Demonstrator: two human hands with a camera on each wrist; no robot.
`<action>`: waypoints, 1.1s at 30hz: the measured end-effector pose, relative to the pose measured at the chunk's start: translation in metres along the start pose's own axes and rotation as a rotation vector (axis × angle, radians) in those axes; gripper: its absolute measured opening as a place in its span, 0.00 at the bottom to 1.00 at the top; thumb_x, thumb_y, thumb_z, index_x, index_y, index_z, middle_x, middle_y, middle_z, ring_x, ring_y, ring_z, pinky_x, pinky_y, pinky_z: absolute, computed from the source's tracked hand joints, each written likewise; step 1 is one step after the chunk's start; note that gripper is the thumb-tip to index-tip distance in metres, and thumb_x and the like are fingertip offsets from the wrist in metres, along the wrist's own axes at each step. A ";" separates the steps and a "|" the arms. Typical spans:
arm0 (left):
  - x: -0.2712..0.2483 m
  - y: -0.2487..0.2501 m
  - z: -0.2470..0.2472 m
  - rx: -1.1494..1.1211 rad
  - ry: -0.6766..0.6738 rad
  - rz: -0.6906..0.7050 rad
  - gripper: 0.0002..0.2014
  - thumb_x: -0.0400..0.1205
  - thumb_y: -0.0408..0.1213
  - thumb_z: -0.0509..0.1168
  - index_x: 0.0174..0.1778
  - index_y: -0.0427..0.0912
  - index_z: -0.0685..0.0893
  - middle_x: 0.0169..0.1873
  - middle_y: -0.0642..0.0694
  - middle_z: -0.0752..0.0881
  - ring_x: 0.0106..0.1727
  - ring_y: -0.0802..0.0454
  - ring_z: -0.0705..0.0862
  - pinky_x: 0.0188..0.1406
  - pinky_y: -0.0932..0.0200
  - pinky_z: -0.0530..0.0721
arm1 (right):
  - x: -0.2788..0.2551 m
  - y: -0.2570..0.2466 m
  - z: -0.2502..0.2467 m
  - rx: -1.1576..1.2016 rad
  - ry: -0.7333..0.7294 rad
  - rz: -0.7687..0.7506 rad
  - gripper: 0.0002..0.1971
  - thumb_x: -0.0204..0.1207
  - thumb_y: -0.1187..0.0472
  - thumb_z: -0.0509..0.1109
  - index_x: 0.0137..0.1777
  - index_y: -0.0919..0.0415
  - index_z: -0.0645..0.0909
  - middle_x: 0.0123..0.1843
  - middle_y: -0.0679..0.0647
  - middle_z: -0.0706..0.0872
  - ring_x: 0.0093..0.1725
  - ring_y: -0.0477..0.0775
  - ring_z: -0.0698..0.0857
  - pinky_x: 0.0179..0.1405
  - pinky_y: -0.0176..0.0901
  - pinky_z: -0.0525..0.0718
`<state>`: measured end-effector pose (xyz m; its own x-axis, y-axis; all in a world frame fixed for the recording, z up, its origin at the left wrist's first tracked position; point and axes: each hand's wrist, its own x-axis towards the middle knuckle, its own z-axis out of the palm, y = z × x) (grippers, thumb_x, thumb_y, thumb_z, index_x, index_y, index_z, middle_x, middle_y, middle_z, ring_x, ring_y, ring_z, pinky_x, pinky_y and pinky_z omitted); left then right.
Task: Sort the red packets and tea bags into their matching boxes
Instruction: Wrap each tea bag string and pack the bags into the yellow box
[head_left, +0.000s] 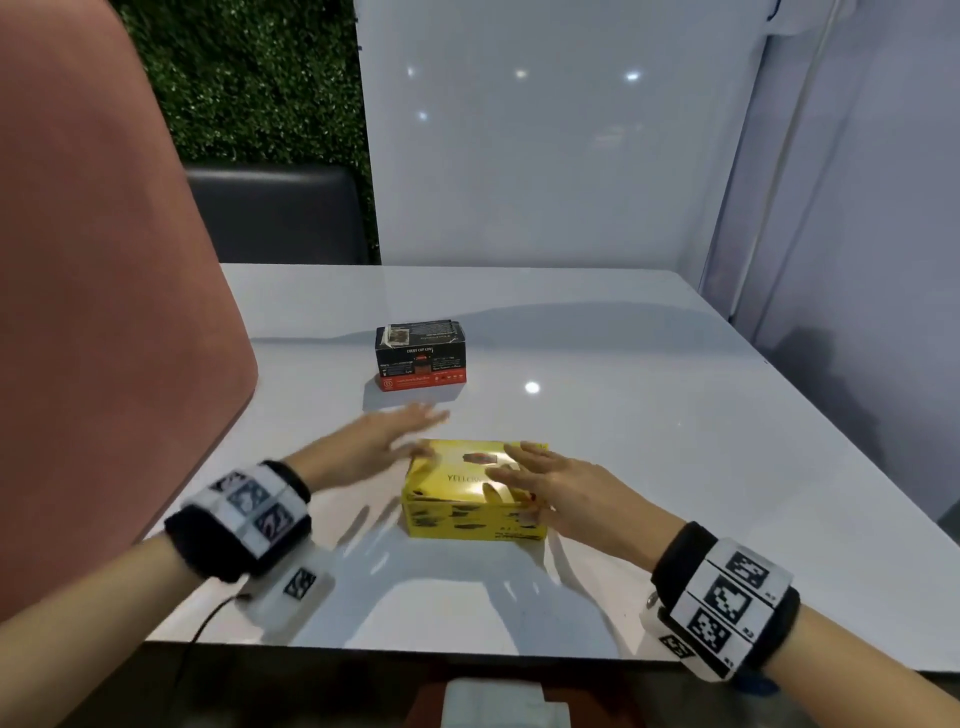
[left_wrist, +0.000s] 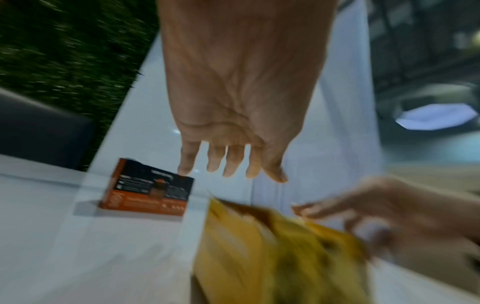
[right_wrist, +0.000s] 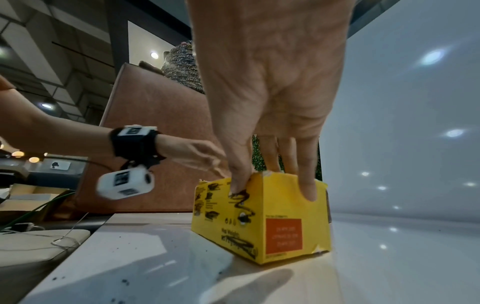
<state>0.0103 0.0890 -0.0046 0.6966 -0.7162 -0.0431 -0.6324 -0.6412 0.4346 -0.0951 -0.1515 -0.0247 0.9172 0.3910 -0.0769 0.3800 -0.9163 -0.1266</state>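
A yellow tea box (head_left: 470, 514) (right_wrist: 283, 226) stands shut on the white table (head_left: 675, 467), near its front. My right hand (head_left: 524, 473) (right_wrist: 288, 160) rests on the box's top with straight fingers, the thumb down its near face. My left hand (head_left: 395, 431) (left_wrist: 233, 160) is blurred and hovers flat just left of the yellow box (left_wrist: 272, 257), holding nothing. Farther back stands a black box with a red base (head_left: 421, 356) (left_wrist: 148, 189), also shut. No loose packets or tea bags are in view.
A tall pinkish-brown seat back (head_left: 104, 312) rises along the table's left edge. A dark cushion (head_left: 275, 213) sits behind the table, with glossy white panels (head_left: 545, 130) at the back and right. A white device (head_left: 498, 701) lies below the near edge.
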 end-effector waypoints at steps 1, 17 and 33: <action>0.014 -0.011 -0.019 -0.043 0.079 -0.060 0.29 0.83 0.44 0.59 0.80 0.58 0.57 0.80 0.54 0.54 0.80 0.56 0.57 0.79 0.56 0.52 | 0.001 -0.001 0.000 -0.027 -0.026 -0.004 0.31 0.82 0.54 0.61 0.81 0.40 0.52 0.85 0.48 0.49 0.84 0.51 0.48 0.70 0.55 0.76; 0.148 -0.077 -0.045 0.209 -0.026 -0.235 0.28 0.86 0.30 0.55 0.81 0.52 0.58 0.81 0.37 0.57 0.76 0.38 0.69 0.75 0.51 0.66 | 0.029 0.033 -0.016 0.003 -0.039 -0.073 0.27 0.85 0.59 0.55 0.80 0.37 0.54 0.84 0.40 0.48 0.84 0.50 0.49 0.66 0.60 0.79; 0.141 -0.023 -0.027 0.159 -0.157 -0.107 0.25 0.85 0.31 0.57 0.78 0.55 0.66 0.82 0.38 0.53 0.74 0.40 0.71 0.68 0.59 0.73 | 0.065 0.056 -0.011 -0.024 -0.004 -0.009 0.28 0.83 0.61 0.60 0.80 0.40 0.58 0.83 0.49 0.59 0.82 0.53 0.54 0.66 0.60 0.78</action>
<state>0.1317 0.0100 0.0036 0.7089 -0.6683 -0.2257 -0.6121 -0.7418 0.2739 -0.0132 -0.1788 -0.0264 0.9133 0.3994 -0.0796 0.3910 -0.9146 -0.1033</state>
